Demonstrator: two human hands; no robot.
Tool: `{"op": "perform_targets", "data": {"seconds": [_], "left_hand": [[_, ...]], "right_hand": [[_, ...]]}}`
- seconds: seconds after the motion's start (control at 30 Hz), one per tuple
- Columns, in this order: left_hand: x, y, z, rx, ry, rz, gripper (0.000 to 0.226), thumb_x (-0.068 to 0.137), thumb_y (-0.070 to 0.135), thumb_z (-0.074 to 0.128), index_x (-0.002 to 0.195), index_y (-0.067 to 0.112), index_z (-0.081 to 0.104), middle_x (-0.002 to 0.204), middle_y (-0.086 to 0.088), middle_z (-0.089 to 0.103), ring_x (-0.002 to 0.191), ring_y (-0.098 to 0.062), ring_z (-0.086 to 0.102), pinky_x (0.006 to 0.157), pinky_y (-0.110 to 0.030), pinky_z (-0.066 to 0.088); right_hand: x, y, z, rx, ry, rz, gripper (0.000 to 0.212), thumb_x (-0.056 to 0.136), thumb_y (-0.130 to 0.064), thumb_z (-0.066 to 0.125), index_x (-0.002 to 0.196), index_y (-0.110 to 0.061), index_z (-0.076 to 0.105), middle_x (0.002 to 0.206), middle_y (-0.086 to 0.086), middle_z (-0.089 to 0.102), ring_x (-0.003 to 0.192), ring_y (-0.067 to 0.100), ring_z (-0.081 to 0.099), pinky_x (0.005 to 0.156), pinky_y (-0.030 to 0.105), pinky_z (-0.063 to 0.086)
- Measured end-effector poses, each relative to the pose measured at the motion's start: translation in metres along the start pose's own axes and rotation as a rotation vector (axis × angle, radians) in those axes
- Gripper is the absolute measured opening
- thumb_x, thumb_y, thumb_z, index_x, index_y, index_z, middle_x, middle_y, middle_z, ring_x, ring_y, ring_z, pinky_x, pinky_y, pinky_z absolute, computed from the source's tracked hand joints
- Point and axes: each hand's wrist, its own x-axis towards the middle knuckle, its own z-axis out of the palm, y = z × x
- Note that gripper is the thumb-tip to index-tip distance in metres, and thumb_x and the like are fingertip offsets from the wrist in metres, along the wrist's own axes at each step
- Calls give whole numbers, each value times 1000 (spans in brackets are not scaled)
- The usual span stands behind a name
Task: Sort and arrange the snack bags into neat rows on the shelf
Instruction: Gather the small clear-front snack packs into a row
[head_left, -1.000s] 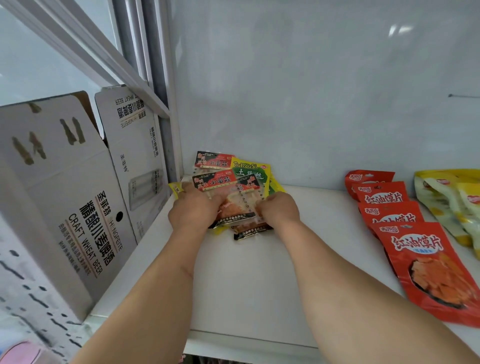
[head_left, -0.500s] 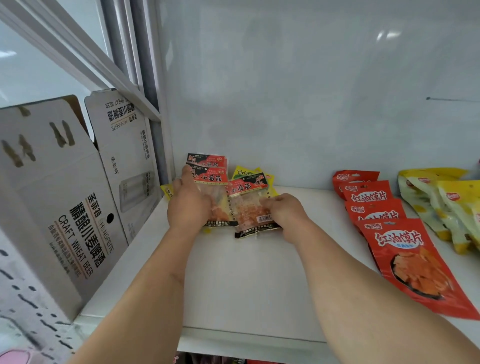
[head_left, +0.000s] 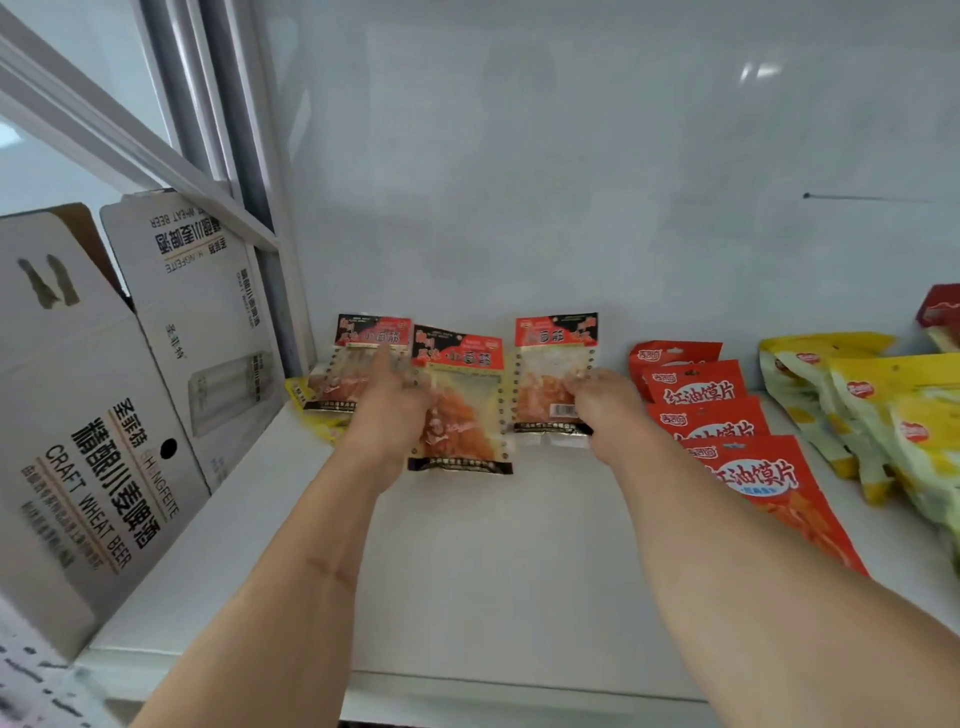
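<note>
Three small clear snack packets with red-and-black headers lie side by side at the back of the white shelf (head_left: 467, 571). My left hand (head_left: 387, 410) lies with fingers stretched over the left packet (head_left: 353, 358), and its thumb side touches the edge of the middle packet (head_left: 462, 415). My right hand (head_left: 605, 410) pinches the right-hand edge of the right packet (head_left: 550, 374), which sits apart from the other two. A yellow bag (head_left: 304, 392) pokes out from under the left packet.
A row of overlapping red snack bags (head_left: 698, 387) runs front to back just right of my right hand. Yellow-green bags (head_left: 857, 415) lie further right. An open cardboard beer box (head_left: 104, 415) stands against the shelf's left side.
The stacked packets have been spread apart. My right hand carried one packet to the right, towards the red bags. My left hand stayed on the left ones, and the green-yellow bags behind are now hidden.
</note>
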Motion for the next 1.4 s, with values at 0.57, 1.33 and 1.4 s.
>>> {"op": "perform_targets", "data": {"seconds": [0.57, 1.33, 1.4], "left_hand": [[-2, -16, 76, 325, 19, -138, 20, 89, 1, 49, 73, 11, 57, 86, -17, 71, 77, -33, 67, 62, -33, 44], [-2, -16, 120, 261, 70, -108, 19, 91, 5, 49, 87, 1, 67, 77, -13, 66, 69, -27, 60, 66, -38, 53], [-3, -17, 126, 341, 78, -89, 19, 94, 7, 49, 90, 5, 68, 79, -12, 65, 70, -26, 57, 64, -33, 47]], "right_hand": [[52, 23, -7, -370, 117, -45, 17, 94, -11, 58, 77, -11, 55, 92, 10, 64, 81, 28, 60, 67, 30, 47], [42, 23, -19, -316, 60, -25, 31, 102, -21, 42, 120, 0, 57, 104, 11, 66, 68, 16, 58, 48, 23, 36], [40, 26, -21, -361, 8, -49, 40, 104, -27, 39, 126, 0, 58, 112, 12, 67, 79, 20, 63, 51, 23, 38]]}}
